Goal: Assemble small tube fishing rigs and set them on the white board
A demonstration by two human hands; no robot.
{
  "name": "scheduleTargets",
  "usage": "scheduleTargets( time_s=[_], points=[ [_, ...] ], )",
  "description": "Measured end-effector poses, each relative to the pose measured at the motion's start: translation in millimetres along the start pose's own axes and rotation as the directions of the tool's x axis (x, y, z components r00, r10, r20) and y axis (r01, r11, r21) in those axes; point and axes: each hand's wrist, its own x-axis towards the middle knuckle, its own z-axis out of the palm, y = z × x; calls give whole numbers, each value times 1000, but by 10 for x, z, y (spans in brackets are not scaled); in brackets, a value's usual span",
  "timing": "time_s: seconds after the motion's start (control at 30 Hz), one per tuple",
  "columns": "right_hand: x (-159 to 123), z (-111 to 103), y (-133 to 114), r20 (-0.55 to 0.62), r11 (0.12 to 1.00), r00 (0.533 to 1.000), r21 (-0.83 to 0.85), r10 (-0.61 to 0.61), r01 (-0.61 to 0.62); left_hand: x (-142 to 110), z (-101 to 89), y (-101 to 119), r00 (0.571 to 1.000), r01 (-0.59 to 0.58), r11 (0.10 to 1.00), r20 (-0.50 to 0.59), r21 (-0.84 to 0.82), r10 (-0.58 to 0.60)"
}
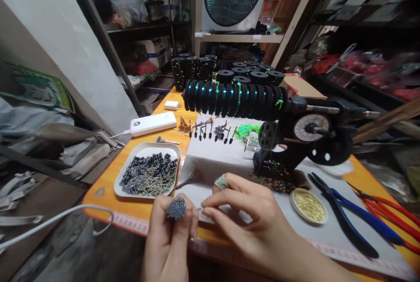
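My left hand (170, 234) is closed around a tight bundle of thin grey rods (176, 208), their ends facing up. Just to its right, my right hand (246, 212) has its thumb and index finger pinched together. A tiny thin piece seems to stick out of the pinch, too small to name. A pale green wrap (221, 181) sits around one right finger. Beyond my left hand, a white tray (117, 185) holds black clips and many small grey pieces with yellow specks. A fine-bristled brush (189, 179) lies between the tray and my hands.
A winding machine (275, 168) carries a row of black discs (236, 98). Stacked black spools (193, 72) stand behind. To the right are a dish (308, 206) of gold pieces, blue-handled pliers (348, 216) and red-handled pliers (390, 212). A white power bank (153, 123) lies left.
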Motion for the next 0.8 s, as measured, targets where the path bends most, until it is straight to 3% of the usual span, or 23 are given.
scheduleTargets(
  time_s=[0.13,0.43,0.63,0.7,0.8],
  points=[
    [1,17,-2,9,999,999,-31,-36,36,-30,17,23,996,-89,996,-13,5,89],
    [-32,-3,-14,-17,997,997,-46,-70,69,-3,14,20,996,-90,994,8,56,90],
    [-3,-9,-16,-62,995,997,89,-41,47,-19,24,18,999,26,994,-31,110,-22],
    [7,-11,-26,-69,994,997,103,-16,23,-25,44,16,998,64,995,-32,71,-62],
    [-1,-7,-42,-51,997,999,83,0,4,-17,82,18,998,19,996,-58,-85,-24]
  ],
)
